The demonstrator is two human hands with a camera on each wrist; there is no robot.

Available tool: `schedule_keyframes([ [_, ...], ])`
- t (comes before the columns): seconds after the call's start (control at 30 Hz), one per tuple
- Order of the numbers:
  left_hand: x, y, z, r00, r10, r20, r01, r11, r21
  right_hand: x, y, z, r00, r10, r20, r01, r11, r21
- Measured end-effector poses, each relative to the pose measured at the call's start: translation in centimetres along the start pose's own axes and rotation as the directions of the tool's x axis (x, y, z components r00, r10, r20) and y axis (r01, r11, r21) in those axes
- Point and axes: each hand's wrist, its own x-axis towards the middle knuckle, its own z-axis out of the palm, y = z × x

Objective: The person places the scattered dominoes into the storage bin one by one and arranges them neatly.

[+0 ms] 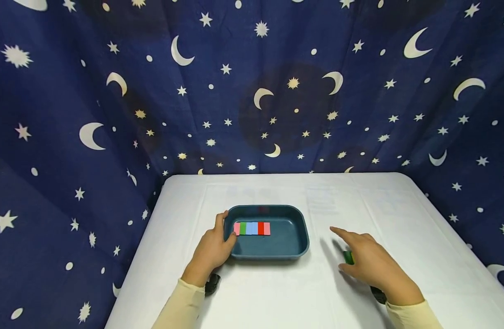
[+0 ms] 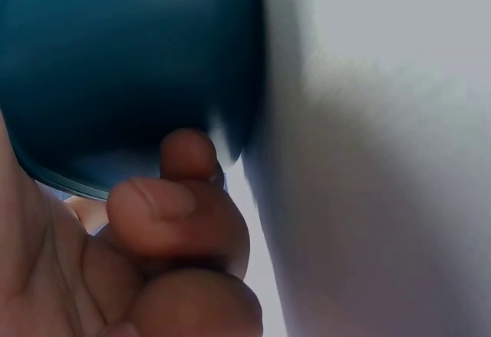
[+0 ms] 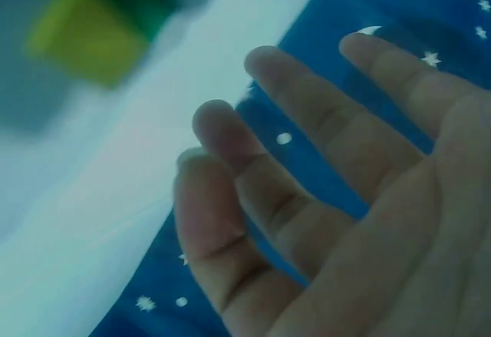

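A dark teal rectangular basin stands on the white table. My left hand holds its left wall, the thumb over the rim and the fingers along the outside. In the left wrist view the curled fingers lie against the basin's outer side. Inside the basin is a row of small flat coloured pieces, pink, green, blue and red. To the right, my right hand hovers with spread fingers. Below it lies a green and yellow block, partly hidden, apart from the fingers in the right wrist view.
The white-covered table has rounded far corners. A dark blue curtain with moons and stars hangs behind it and along both sides. Dark wrist devices sit under both wrists.
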Motion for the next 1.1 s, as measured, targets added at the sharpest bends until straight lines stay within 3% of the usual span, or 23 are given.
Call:
schedule_keyframes([
  [0.23, -0.2, 0.0, 0.2, 1.0, 0.014, -0.003, -0.014, 1.0, 0.003, -1.7, 1.8, 1.0, 0.983, 0.151, 0.102, -0.146, 0.988, -0.049],
  [0.5, 0.2, 0.0, 0.1, 0.999, 0.034, -0.024, -0.033, 0.999, 0.004, -2.3, 2.9, 1.0, 0.996, 0.082, 0.04, -0.082, 0.997, -0.003],
  [1.1, 0.0, 0.1, 0.1, 1.0, -0.006, -0.017, 0.006, 1.0, 0.018, -3.2, 3.5, 2.1, 0.995, 0.102, 0.02, -0.103, 0.994, 0.034],
])
